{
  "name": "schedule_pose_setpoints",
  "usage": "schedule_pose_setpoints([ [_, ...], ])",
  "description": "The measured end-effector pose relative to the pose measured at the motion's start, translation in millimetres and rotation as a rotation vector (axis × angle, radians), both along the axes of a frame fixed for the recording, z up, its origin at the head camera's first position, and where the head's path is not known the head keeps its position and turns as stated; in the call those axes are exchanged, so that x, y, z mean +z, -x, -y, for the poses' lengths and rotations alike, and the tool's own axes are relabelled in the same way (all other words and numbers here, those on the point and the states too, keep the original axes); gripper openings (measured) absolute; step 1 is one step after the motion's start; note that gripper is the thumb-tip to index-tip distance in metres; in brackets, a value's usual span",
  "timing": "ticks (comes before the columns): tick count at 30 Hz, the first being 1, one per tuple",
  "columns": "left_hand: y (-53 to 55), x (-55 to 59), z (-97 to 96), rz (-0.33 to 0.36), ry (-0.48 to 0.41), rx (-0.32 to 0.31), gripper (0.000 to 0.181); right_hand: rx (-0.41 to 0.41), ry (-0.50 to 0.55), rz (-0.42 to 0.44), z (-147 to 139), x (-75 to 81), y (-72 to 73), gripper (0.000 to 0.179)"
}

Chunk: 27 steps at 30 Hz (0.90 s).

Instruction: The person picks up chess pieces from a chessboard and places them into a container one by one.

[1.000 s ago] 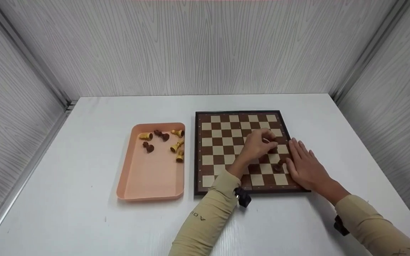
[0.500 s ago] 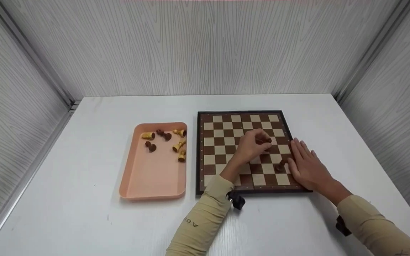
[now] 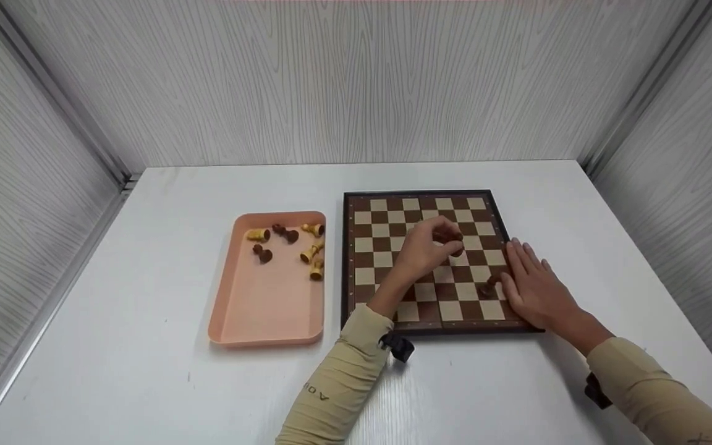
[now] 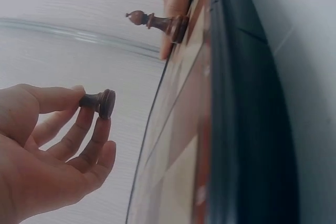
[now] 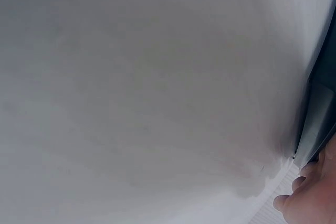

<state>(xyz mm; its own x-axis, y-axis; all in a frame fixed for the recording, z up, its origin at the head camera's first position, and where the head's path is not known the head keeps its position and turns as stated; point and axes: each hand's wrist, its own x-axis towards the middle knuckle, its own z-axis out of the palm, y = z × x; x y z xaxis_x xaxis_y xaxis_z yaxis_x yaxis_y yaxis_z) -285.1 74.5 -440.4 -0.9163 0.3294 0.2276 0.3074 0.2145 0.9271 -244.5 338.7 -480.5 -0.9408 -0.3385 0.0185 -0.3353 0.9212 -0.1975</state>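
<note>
Between thumb and fingers, my left hand [image 3: 421, 247] pinches a dark brown chess piece [image 4: 107, 103] above the chessboard [image 3: 363, 245]. The piece's base shows in the left wrist view, apart from the board; its top is hidden by the fingers, so its kind is unclear. A dark brown bishop [image 4: 170, 27] stands upright on the board's near right part. Close to the bishop, my right hand [image 3: 535, 287] lies with straight fingers along the board's right edge. In the right wrist view, only part of this hand shows beside the dark board rim.
Left of the board stands a pink tray [image 3: 263, 340]. Several light and dark chess pieces lie on their sides in its far part, including a dark piece [image 3: 262, 253]. Grey wood-grain panels [image 3: 356, 80] enclose the white table [image 3: 115, 296] at the back and sides.
My left hand has moved left across the board, from near its right side toward the middle, carrying the dark chess piece. The right hand and the bishop keep their places.
</note>
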Motion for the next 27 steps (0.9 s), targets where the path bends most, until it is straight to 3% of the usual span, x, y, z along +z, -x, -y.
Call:
schedule_pose_setpoints([
  [9,-6.4,7.2,11.0,-0.045,0.0,-0.022,0.014,0.0,0.005,0.01,0,1.4,-0.4,0.068],
  [18,-13.6,15.6,25.0,-0.036,0.011,-0.008,0.016,0.012,0.007,-0.002,0,0.0,-0.8,0.068],
  [27,-18.7,19.7,43.4,-0.046,-0.037,-0.021,0.013,0.024,0.025,-0.003,-1,-0.3,-0.8,0.068],
])
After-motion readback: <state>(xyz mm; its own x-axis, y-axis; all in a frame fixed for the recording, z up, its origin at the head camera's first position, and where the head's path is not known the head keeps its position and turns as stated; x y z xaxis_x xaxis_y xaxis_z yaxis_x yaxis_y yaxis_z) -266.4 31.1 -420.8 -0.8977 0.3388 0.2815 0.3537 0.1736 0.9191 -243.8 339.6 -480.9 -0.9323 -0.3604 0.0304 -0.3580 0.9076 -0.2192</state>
